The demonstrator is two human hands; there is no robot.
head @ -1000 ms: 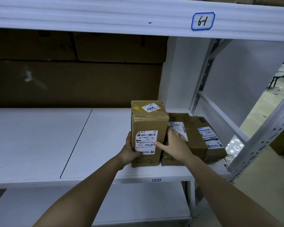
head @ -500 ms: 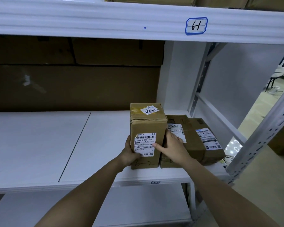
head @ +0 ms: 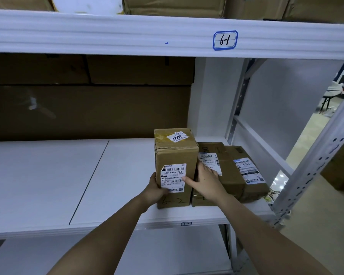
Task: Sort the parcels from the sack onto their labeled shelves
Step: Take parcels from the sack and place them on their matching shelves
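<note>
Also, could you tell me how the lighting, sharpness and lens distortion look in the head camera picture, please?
Head view: dim light, with the cardboard at the shelf back in deep shadow; wide-angle bending bows the upper shelf beam and slants the right upright; the label on the upright parcel is sharp enough to read its large print; bright glare patches on the floor at right.

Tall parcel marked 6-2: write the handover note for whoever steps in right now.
Left hand grips the tall parcel's left side; right hand holds its right side, thumb on the front label.
The parcel stands upright on the shelf tagged 6-2, against the flat parcels.
Done: it sits on its matching shelf.
Left: let go, fetch the next one; the sack is out of view.
</note>
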